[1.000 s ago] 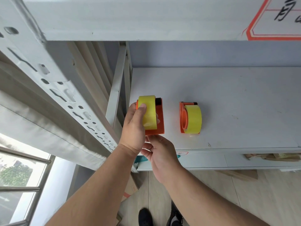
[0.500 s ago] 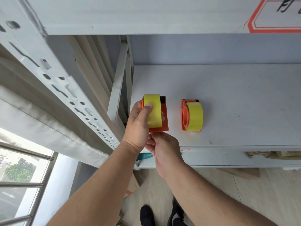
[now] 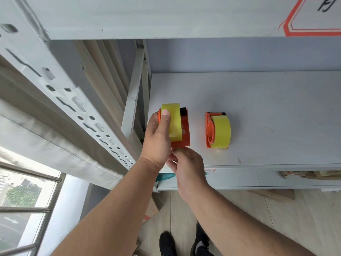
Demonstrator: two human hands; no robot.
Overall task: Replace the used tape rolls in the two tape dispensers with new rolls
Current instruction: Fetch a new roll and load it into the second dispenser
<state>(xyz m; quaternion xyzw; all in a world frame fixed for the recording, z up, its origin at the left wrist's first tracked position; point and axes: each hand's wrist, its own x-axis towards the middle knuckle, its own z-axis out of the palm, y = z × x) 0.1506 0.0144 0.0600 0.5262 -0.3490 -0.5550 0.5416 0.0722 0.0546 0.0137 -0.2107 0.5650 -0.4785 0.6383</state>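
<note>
A: Bright, even daylight from the window point(image 3: 24, 198) lower left; view thru it washed out.
B: Shadows soft. Wide-angle bends the shelf upright point(image 3: 60, 93) at left edge. Centre sharp, no blur.

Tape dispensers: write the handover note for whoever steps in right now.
Left hand: grips the left dispenser at the shelf's front-left corner, thumb pressed on its yellow roll.
Right hand: at the near end of that dispenser, fingertips pinched just below its edge; what they hold is hidden.
Right dispenser: stands alone on the shelf, untouched, with a full-looking yellow roll mounted.
Done: both dispensers carry thick yellow rolls.
Left: possibly finish seating or threading the left one, then let go. Whether these rolls are the new ones cannot be told.
</note>
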